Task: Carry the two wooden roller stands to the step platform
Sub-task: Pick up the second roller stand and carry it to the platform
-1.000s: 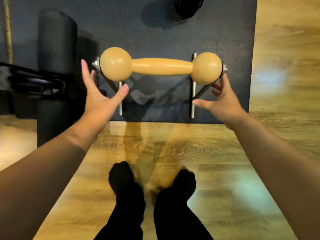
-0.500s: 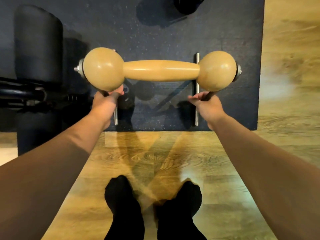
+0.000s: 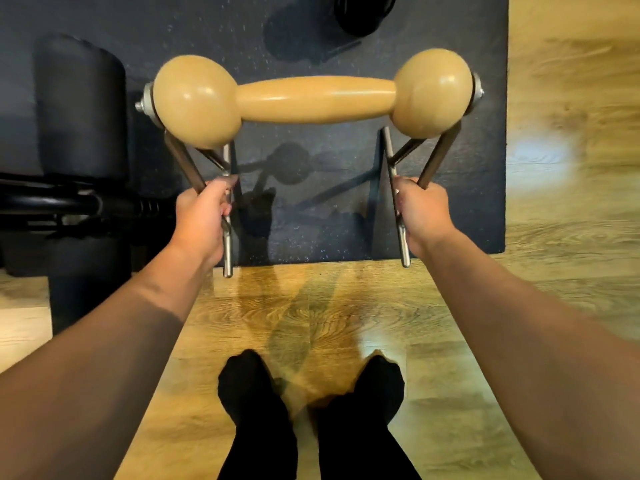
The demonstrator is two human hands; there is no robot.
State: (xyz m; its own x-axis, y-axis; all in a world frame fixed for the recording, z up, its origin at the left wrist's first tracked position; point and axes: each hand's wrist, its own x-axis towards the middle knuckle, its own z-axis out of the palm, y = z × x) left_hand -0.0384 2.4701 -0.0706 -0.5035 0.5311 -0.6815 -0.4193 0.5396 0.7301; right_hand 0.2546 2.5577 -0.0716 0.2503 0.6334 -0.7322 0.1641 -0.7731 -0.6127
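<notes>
A wooden roller stand (image 3: 313,98), a dumbbell-shaped roller with two round ends on a metal frame, is lifted off the dark mat (image 3: 311,36) and throws a shadow on it. My left hand (image 3: 202,213) grips the left side's metal legs and foot bar. My right hand (image 3: 422,209) grips the right side's legs and foot bar in the same way. Both foot bars stick out below my fists. Only this one roller stand is in view; the step platform is not visible.
A black padded cylinder with a black metal frame (image 3: 79,109) stands at the left, close to my left arm. A dark round object (image 3: 363,12) lies at the mat's far edge. Wooden floor (image 3: 571,133) lies to the right and under my black-socked feet (image 3: 308,393).
My hands went from open beside the roller's ends to closed round the metal legs. The stand has risen off the mat and come closer to me.
</notes>
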